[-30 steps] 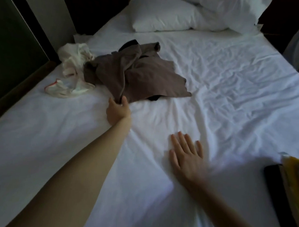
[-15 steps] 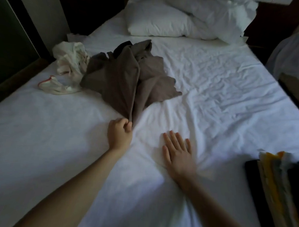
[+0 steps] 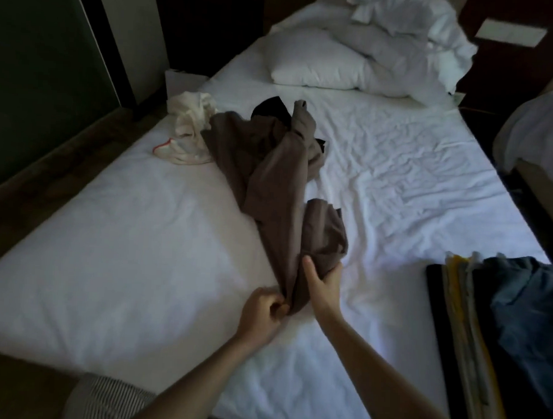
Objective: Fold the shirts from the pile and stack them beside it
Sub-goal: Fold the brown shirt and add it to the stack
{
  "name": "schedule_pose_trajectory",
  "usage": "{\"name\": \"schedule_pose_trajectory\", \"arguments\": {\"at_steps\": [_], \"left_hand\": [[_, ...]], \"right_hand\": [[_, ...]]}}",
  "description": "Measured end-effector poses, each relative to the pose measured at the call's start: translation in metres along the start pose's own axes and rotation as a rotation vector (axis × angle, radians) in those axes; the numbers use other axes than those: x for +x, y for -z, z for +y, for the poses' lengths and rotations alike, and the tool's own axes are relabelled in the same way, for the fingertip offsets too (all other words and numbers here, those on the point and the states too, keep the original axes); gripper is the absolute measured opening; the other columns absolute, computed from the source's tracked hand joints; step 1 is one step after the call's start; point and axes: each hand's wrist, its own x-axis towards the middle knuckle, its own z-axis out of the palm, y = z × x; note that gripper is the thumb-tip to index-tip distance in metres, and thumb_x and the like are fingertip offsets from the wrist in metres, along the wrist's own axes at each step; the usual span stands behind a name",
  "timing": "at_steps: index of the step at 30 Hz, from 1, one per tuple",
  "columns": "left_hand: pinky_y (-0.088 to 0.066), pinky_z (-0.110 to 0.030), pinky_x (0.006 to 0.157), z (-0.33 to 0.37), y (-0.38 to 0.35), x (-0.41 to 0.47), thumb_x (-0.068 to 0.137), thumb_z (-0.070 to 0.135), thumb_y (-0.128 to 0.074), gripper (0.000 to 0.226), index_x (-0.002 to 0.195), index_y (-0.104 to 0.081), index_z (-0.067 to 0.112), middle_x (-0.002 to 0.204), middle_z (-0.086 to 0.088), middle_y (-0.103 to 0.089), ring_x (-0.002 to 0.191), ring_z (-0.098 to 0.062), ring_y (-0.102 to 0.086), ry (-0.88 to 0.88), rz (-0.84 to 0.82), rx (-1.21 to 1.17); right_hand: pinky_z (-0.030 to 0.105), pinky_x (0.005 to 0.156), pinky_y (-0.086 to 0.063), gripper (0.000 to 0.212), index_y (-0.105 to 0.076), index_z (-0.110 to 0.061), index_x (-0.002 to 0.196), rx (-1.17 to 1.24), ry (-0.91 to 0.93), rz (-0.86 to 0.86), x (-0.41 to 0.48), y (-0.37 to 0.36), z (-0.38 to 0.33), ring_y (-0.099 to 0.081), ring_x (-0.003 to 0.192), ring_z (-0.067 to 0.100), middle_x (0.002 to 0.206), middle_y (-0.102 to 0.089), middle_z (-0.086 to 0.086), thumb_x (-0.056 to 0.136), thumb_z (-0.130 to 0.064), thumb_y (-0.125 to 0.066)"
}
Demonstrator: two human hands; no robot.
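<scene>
A brown shirt [image 3: 270,177] lies stretched in a long crumpled strip down the middle of the white bed [image 3: 108,249]. My left hand [image 3: 261,313] pinches its near end. My right hand [image 3: 324,284] grips a bunched fold of the same shirt just to the right. A black garment [image 3: 270,109] pokes out under the shirt's far end. A cream garment with red trim [image 3: 190,126] is crumpled at the bed's left edge. Folded clothes [image 3: 472,328] are stacked at the right, with a blue denim piece [image 3: 530,309] on top.
White pillows [image 3: 338,60] and bunched bedding lie at the head of the bed. A dark wall and wooden ledge [image 3: 42,173] run along the left. Another piece of furniture [image 3: 538,138] stands at the right. Striped fabric [image 3: 108,398] shows at the bottom left.
My left hand has dragged the brown shirt toward me, away from the pile. My right hand has lifted off the sheet and taken hold of the shirt. The view has pulled back.
</scene>
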Motion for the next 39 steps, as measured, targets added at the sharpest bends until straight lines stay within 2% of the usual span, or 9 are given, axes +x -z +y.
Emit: {"name": "schedule_pose_trajectory", "arguments": {"at_steps": [4,9,13,17,20,25,30,35,39], "left_hand": [[-0.028,-0.024,0.059,0.005,0.013,-0.04,0.073,0.023,-0.054,0.021,0.054,-0.048,0.016,0.064,-0.004,-0.055,0.065,-0.017,-0.051,0.061,-0.146,-0.089],[-0.03,-0.015,0.058,0.022,0.026,-0.063,0.085,0.008,-0.062,0.023,0.062,-0.056,0.007,0.069,0.001,-0.05,0.067,-0.008,-0.046,0.121,-0.333,-0.06],[-0.038,-0.021,0.063,0.03,0.026,-0.075,0.082,0.01,-0.067,0.036,0.052,-0.053,0.025,0.049,0.017,-0.053,0.054,0.008,-0.048,0.259,-0.468,-0.217],[-0.037,-0.024,0.06,0.054,0.036,-0.061,0.079,0.04,-0.061,0.03,0.059,-0.054,0.019,0.054,0.008,-0.052,0.058,-0.004,-0.05,0.281,-0.129,-0.314],[-0.041,-0.03,0.067,0.082,0.034,-0.026,0.084,0.037,-0.062,0.029,0.072,-0.054,0.012,0.065,0.002,-0.055,0.072,-0.019,-0.058,0.206,-0.036,-0.107],[-0.027,-0.04,0.109,0.119,-0.008,0.011,0.087,0.053,-0.055,0.068,0.143,-0.033,0.02,0.151,-0.004,-0.027,0.138,-0.029,-0.024,0.111,-0.505,0.331],[-0.029,-0.042,0.107,0.117,-0.039,-0.008,0.095,0.033,-0.05,0.046,0.136,-0.04,0.014,0.151,-0.008,-0.025,0.136,-0.032,-0.027,0.034,-0.464,0.675],[-0.041,-0.026,0.076,0.104,-0.008,0.005,0.089,0.014,-0.059,0.011,0.081,-0.054,0.018,0.1,-0.008,-0.059,0.096,-0.024,-0.059,0.091,-0.418,0.056],[-0.044,-0.02,0.059,0.112,0.066,0.014,0.087,0.011,-0.061,0.006,0.088,-0.061,0.018,0.079,-0.002,-0.059,0.07,-0.012,-0.054,0.337,-0.503,-0.719]], "right_hand": [[0.038,0.112,-0.029,0.11,-0.007,-0.012,0.15,-0.305,0.045,-0.095,-0.015,-0.003,0.002,-0.025,0.14,0.024,0.154,-0.02,0.008,0.071,-0.037,-0.079],[0.038,0.095,-0.044,0.05,-0.05,-0.019,0.132,-0.575,0.049,-0.317,-0.029,0.016,-0.003,-0.055,0.116,0.03,0.125,-0.061,0.009,0.084,-0.013,-0.059],[0.034,0.091,-0.045,0.039,-0.059,-0.013,0.12,-0.538,0.046,-0.427,-0.057,0.048,0.004,-0.059,0.108,0.027,0.114,-0.066,0.009,0.083,-0.004,-0.057],[0.025,0.079,-0.041,0.028,-0.063,-0.01,0.108,-0.68,0.057,-0.664,-0.077,0.089,0.01,-0.058,0.1,0.021,0.104,-0.065,0.006,0.083,-0.001,-0.056],[0.026,0.081,-0.043,0.019,-0.06,-0.02,0.09,-0.835,-0.014,-0.847,-0.081,0.112,0.003,-0.056,0.095,0.021,0.096,-0.06,0.001,0.083,-0.004,-0.056],[0.028,0.087,-0.044,0.02,-0.06,-0.01,0.108,-0.95,-0.03,-0.993,-0.085,0.132,0.0,-0.056,0.103,0.021,0.112,-0.06,0.009,0.089,-0.017,-0.056],[0.025,0.081,-0.046,0.04,-0.055,-0.021,0.123,-0.794,-0.189,-1.032,-0.091,0.152,-0.001,-0.054,0.096,0.01,0.109,-0.059,-0.005,0.096,-0.048,-0.042],[0.022,0.072,-0.042,0.038,-0.058,-0.019,0.112,-0.521,-0.336,-0.713,-0.076,0.155,-0.001,-0.058,0.081,0.01,0.098,-0.062,-0.003,0.098,-0.047,-0.036],[0.033,0.085,-0.047,0.031,-0.045,-0.023,0.122,0.126,-0.425,-0.44,-0.047,0.143,-0.01,-0.059,0.098,0.022,0.117,-0.055,0.006,0.097,-0.042,-0.043]]}}
